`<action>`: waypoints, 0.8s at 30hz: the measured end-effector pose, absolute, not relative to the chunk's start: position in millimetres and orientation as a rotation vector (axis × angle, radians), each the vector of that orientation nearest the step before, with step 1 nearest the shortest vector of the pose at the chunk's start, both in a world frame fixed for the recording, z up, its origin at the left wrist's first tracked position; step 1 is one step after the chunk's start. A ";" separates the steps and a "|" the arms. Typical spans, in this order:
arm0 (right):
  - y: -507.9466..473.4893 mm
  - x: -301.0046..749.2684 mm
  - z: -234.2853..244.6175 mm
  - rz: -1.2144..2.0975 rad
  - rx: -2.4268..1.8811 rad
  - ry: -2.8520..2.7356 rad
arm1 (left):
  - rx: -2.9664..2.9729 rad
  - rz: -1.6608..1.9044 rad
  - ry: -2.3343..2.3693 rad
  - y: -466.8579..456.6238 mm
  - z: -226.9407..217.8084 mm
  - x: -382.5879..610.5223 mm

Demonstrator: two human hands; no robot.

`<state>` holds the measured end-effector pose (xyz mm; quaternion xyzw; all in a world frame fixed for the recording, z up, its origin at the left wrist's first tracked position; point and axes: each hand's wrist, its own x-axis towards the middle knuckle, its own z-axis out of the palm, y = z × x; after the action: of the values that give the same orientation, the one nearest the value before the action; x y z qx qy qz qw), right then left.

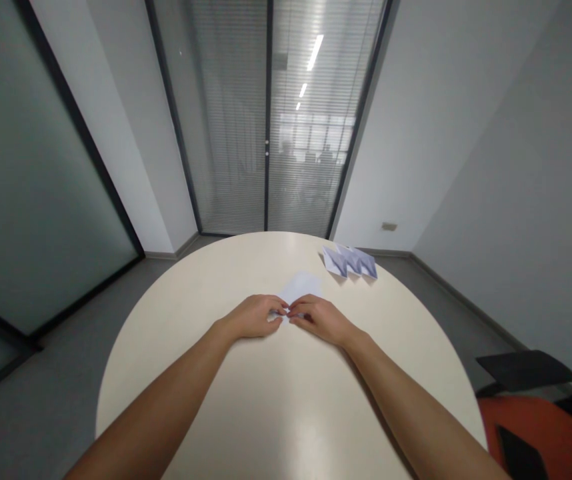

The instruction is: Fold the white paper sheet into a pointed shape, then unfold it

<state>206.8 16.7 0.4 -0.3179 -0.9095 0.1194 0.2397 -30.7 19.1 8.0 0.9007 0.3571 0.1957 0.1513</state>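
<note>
A white paper sheet (302,285) is pinched at its near end by both hands, around the middle of the round worktop (276,413).

The left hand (253,317) and the right hand (321,319) are laid knuckles-up on the worktop, and their fingers (279,308) are closed together on the sheet's near tip, so that the fingertips of the two hands almost touch. The sheet is seen to stretch away from the fingers toward the far right edge, its long axis slanted that way. Neither hand is nearer to it than the other. How the part under the fingers is creased cannot be told. Three small folded papers (350,261) are lined up side by side near the far right edge, well apart from the hands. An orange chair (541,420) is parked beside the worktop's right edge.
</note>
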 end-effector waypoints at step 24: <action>20.7 205.4 -6.1 0.278 -1.064 -2.422 | 2.501 0.658 1.149 24.3 4.0 -28.5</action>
<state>205.4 20.7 -6.1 -0.3884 -0.8843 0.1015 0.2385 -28.5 24.3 4.0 0.8731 0.4011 0.2297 0.1552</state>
